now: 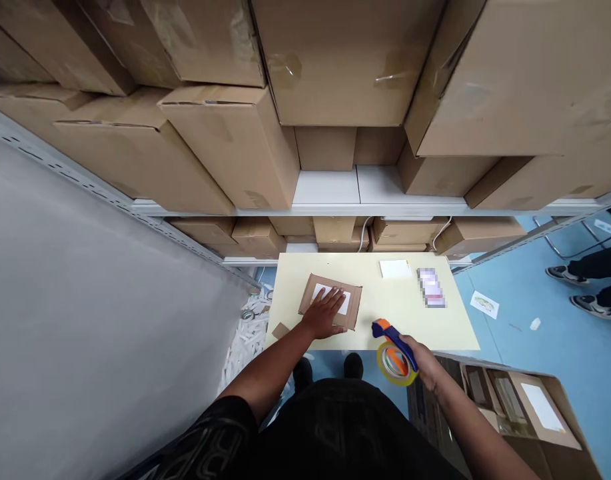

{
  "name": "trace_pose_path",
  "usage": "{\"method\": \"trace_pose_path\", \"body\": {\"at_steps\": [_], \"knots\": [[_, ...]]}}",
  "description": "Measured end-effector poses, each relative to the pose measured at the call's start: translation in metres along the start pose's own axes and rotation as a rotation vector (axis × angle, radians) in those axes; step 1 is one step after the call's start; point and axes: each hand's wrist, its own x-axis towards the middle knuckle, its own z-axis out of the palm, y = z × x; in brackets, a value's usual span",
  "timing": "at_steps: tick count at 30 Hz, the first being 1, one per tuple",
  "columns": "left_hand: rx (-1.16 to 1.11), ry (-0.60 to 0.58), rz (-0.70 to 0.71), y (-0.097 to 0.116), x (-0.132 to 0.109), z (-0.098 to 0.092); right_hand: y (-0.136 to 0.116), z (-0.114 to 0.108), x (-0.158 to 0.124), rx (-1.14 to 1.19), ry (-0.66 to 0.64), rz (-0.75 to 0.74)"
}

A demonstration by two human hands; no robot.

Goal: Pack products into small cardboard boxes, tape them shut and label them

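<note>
A small flat cardboard parcel (354, 301) with a white label lies on a pale yellow table (405, 313). My left hand (324, 313) rests flat on the parcel, fingers spread, holding nothing. My right hand (419, 357) is closed round the handle of a blue and orange tape dispenser (394, 350) with a roll of clear tape, held just off the table's near edge, to the right of the parcel.
A white slip (395, 269) and a blurred pink item (431, 288) lie at the table's far side. Shelves stacked with cardboard boxes (235, 140) rise behind. An open carton of flat parcels (525, 407) stands at lower right. Another person's shoes (585, 290) show far right. Paper scraps (248, 333) litter the floor.
</note>
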Motion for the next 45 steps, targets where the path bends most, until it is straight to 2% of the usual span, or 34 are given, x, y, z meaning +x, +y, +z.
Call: {"method": "trace_pose_path", "body": {"at_steps": [2,5,8,12,15,18,21,23,25,27,29,32,34,35,37,39,42,44,45], "knots": [[-0.018,-0.012,-0.002,0.000,0.001,-0.001,-0.012,-0.001,-0.003,0.153,0.033,-0.063],[-0.074,-0.030,-0.035,0.002,0.005,-0.007,-0.042,0.008,-0.007,0.292,0.045,-0.163],[-0.130,0.030,-0.137,0.008,0.006,-0.017,-0.078,0.016,-0.012,0.336,0.046,-0.255],[-0.103,0.281,-0.417,0.017,-0.009,-0.023,-0.133,0.022,-0.020,0.077,0.071,-0.485],[-0.122,0.349,-0.699,0.015,-0.032,-0.017,-0.195,0.037,-0.032,-0.298,0.184,-0.777],[-0.279,0.270,-0.870,0.006,-0.057,-0.007,-0.274,0.071,-0.046,-0.763,0.390,-1.123],[-0.445,0.171,-0.888,-0.003,-0.074,0.002,-0.352,0.120,-0.046,-1.079,0.603,-1.401],[-0.506,0.142,-0.848,-0.008,-0.080,0.006,-0.391,0.154,-0.036,-1.231,0.633,-1.458],[-0.545,0.144,-0.812,-0.012,-0.082,0.009,-0.416,0.184,-0.022,-1.343,0.599,-1.446],[-0.571,0.152,-0.801,-0.015,-0.084,0.010,-0.428,0.206,-0.009,-1.404,0.554,-1.414],[-0.589,0.168,-0.786,-0.018,-0.084,0.009,-0.432,0.219,-0.002,-1.418,0.523,-1.394],[-0.658,0.205,-0.699,-0.024,-0.087,0.003,-0.421,0.218,-0.007,-1.324,0.591,-1.445],[-0.730,0.211,-0.641,-0.029,-0.089,-0.002,-0.394,0.202,-0.015,-1.201,0.697,-1.495],[-0.756,0.208,-0.624,-0.032,-0.090,-0.003,-0.372,0.189,-0.018,-1.132,0.735,-1.499],[-0.775,0.197,-0.620,-0.037,-0.092,-0.003,-0.307,0.160,-0.018,-0.968,0.723,-1.428],[-0.778,0.173,-0.629,-0.041,-0.093,0.000,-0.220,0.132,-0.008,-0.773,0.646,-1.172],[-0.799,0.130,-0.638,-0.042,-0.093,0.007,-0.083,0.112,0.017,-0.576,0.321,-0.682],[-0.819,0.117,-0.627,-0.038,-0.093,0.010,-0.016,0.114,0.031,-0.523,0.107,-0.505],[-0.823,0.114,-0.621,-0.034,-0.094,0.010,0.006,0.117,0.036,-0.508,0.047,-0.481]]}}
